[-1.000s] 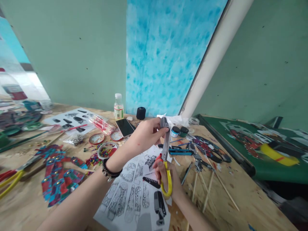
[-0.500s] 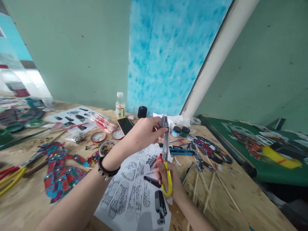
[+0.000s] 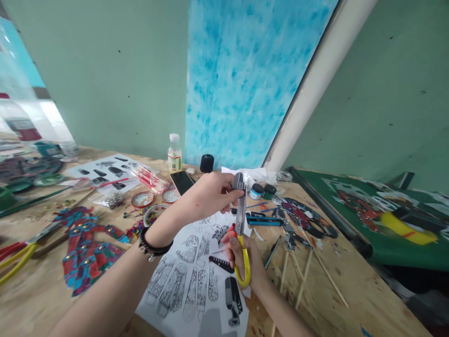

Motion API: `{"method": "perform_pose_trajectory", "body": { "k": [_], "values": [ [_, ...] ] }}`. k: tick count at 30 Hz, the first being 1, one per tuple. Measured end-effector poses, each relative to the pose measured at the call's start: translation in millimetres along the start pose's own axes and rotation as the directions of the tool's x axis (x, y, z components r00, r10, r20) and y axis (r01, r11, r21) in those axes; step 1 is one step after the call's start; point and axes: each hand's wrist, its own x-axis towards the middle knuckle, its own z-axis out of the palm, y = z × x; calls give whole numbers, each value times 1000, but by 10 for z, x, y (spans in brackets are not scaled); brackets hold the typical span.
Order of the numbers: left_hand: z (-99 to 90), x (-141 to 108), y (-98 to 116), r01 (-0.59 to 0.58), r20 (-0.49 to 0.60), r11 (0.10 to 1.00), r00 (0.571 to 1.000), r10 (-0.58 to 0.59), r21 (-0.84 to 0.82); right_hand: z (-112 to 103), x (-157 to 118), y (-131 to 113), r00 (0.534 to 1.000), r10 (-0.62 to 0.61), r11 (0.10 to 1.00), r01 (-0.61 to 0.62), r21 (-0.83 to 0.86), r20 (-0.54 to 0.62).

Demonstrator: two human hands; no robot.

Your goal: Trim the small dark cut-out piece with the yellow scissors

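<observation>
Right hand [image 3: 242, 260] clenched through the yellow loop of the scissors [image 3: 241, 229], blades pointing up and nearly closed. Left hand [image 3: 210, 194] pinches a small grey paper cutout [image 3: 239, 181] at the blade tips, held in the air above the printed sheet [image 3: 196, 281]. Beaded bracelet [image 3: 152, 244] on the left wrist.

The sheet lies flat under both hands, its near edge close to the table's [image 3: 351, 299] front. A strip of bare plywood runs right of the hands, crossed by loose wooden sticks [image 3: 308, 276]. Blue utility knife [image 3: 263, 221] and small paint pots [image 3: 262, 191] lie just beyond the scissors. Left side crowded: coloured cutout figure [image 3: 87, 248], bead dishes [image 3: 150, 206], second yellow-handled scissors [image 3: 21, 252] at the left frame edge. Phone [image 3: 183, 181] and bottle [image 3: 174, 153] near the back wall. Green board [image 3: 379, 220] butts against the table's right edge.
</observation>
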Motion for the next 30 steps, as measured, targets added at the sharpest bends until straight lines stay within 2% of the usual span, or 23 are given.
{"method": "perform_pose_trajectory", "body": {
  "k": [3, 9, 15, 22, 30],
  "values": [
    [-5, -8, 17, 17, 17, 1000, 1000, -17, -10, 2, -3, -20, 1000, 5, 1000, -5, 20, 2],
    [-9, -17, 42, 39, 32, 999, 999, -39, -3, -21, -17, -31, 1000, -7, 998, 6, -70, -6],
    [-4, -13, 21, 47, 53, 999, 997, -47, -5, -7, -13, -2, 999, 35, 999, -35, -4, 0],
    [-4, -6, 22, 38, 84, 999, 996, -38, 4, -14, -30, -82, 1000, -19, 997, 20, -78, 14],
    [38, -12, -7, 33, 105, 999, 994, -34, 17, 14, -13, -104, 1000, -14, 1000, 14, -17, -14]
  ]
}}
